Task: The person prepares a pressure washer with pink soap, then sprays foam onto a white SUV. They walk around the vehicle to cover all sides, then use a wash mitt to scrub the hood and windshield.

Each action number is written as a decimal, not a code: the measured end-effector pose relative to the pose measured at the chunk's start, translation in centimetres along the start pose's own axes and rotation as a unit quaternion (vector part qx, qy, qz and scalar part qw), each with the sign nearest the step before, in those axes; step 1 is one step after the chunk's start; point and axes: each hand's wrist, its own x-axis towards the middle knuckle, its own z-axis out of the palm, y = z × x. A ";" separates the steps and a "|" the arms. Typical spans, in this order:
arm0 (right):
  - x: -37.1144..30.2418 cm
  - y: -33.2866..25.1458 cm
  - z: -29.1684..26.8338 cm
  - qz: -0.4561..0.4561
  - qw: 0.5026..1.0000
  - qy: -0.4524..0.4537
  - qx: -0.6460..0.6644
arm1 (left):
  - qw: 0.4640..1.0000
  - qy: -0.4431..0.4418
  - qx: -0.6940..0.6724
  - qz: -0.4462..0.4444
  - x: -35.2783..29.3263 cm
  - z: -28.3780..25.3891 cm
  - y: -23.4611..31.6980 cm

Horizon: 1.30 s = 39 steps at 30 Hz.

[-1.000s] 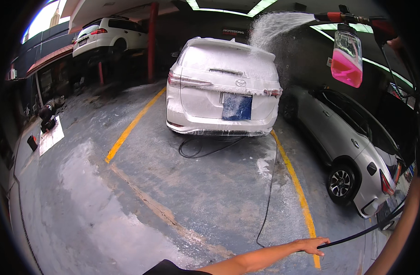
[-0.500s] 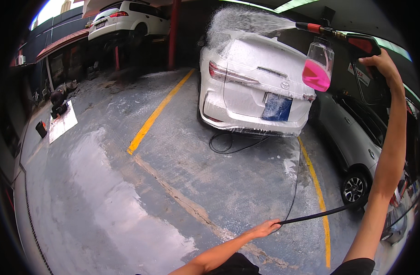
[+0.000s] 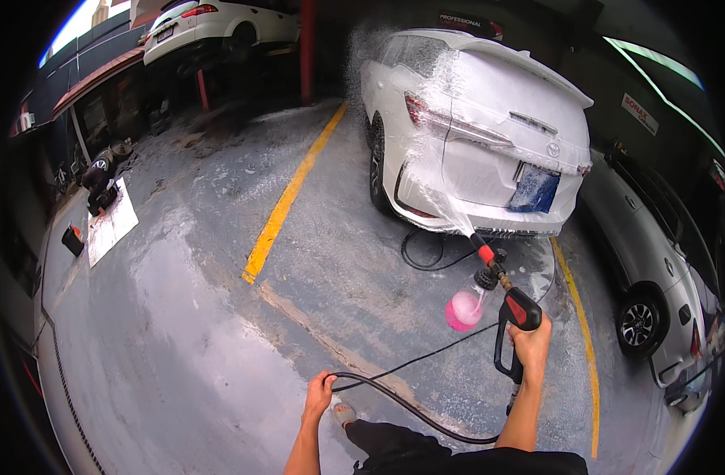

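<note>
A black and red foam spray gun [image 3: 521, 310] is gripped by its handle in my right hand [image 3: 531, 346], its nozzle pointed up and away toward the car. Under the nozzle hangs a clear bottle [image 3: 465, 307] with pink liquid and froth inside. White spray leaves the tip and hits the left rear corner of a white car [image 3: 501, 170], whose back is coated with foam. My left hand [image 3: 320, 393] is closed around a black hose [image 3: 410, 405], which curves rightward to below the gun's handle.
To the right stands a silver car [image 3: 655, 237]. Yellow lines [image 3: 299, 190] mark the wet grey floor. A hose loop [image 3: 426, 252] lies behind the white car. At the left are a white board [image 3: 113, 223] and a black container [image 3: 73, 240]. Another white car [image 3: 212, 28] is raised at the back left.
My right hand has lowered the spray gun from high at the right to the car's bumper height. The spray has moved from the roof to the rear left corner. My left hand has shifted left.
</note>
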 end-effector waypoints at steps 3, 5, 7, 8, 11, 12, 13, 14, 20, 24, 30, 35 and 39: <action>2.0 -1.2 8.4 0.016 0.999 -0.028 -0.020 | 0.994 0.023 0.031 0.098 7.1 -5.8 0.4; 3.7 -3.4 12.3 -0.010 0.999 -0.003 -0.032 | 0.990 0.048 0.056 0.123 11.8 -9.1 1.2; 5.3 -6.3 15.9 -0.049 0.997 0.048 -0.018 | 0.987 0.072 0.069 0.129 15.5 -12.6 1.2; 6.1 -7.9 17.7 -0.076 0.994 0.078 0.000 | 0.987 0.082 0.071 0.121 17.5 -14.5 0.9; 8.1 -12.3 23.1 -0.130 0.981 0.138 0.041 | 0.988 0.084 0.069 0.107 23.2 -18.8 -0.6; 8.5 -13.5 25.0 -0.149 0.976 0.155 0.035 | 0.989 0.079 0.071 0.100 25.4 -19.9 -1.2; 9.0 -14.6 26.9 -0.168 0.970 0.172 0.028 | 0.989 0.078 0.070 0.100 27.6 -20.7 -1.7; 9.0 -15.6 28.7 -0.168 0.972 0.163 0.009 | 0.989 0.065 0.063 0.117 29.8 -21.6 -2.2; 8.6 -22.1 37.7 0.067 0.993 0.090 -0.044 | 0.971 -0.064 0.038 0.226 45.5 -27.8 -0.3; 6.9 -27.0 43.3 0.060 0.989 0.133 0.003 | 0.947 -0.153 0.031 0.282 54.9 -31.1 2.6; 6.6 -33.9 53.9 -0.019 0.970 0.241 -0.028 | 0.943 -0.193 0.019 0.270 66.0 -35.0 -0.9; 11.1 -38.8 65.9 -0.028 0.965 0.253 -0.061 | 0.945 -0.208 -0.011 0.252 77.0 -38.6 -5.5; 17.7 -42.5 76.0 -0.023 0.965 0.260 -0.036 | 0.956 -0.215 -0.005 0.198 87.6 -43.8 -7.2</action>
